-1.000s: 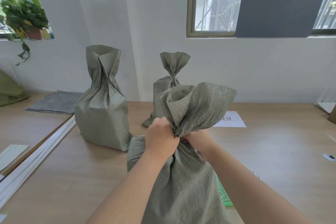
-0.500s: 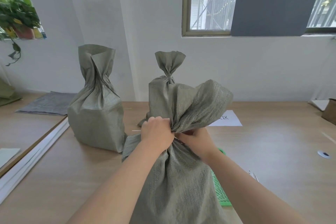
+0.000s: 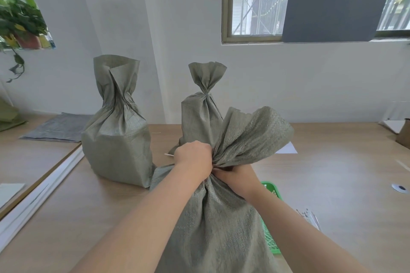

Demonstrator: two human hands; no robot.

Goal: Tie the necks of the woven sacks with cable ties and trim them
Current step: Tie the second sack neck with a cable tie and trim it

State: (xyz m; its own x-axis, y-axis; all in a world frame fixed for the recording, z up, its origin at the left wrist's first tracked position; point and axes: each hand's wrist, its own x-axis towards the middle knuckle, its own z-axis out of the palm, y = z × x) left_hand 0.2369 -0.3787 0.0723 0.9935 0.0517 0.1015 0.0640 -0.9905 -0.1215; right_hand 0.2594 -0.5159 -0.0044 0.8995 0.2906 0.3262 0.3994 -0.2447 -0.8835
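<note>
The woven sack stands on the tabletop, its neck gripped by the curled fingers of the left hand and pinched from beneath by the right hand. The gather should be held tight while the tie is cinched. Left of the fingers an untied sack is set close. Behind them is a tied sack, and to their right a green basket is half hidden.

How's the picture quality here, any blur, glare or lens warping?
Head view: soft, even daylight, faint shadows, no harsh glare on the table; the near sack and the left hand and right hand gripping its neck are sharp; the wide angle stretches the forearms.
</note>
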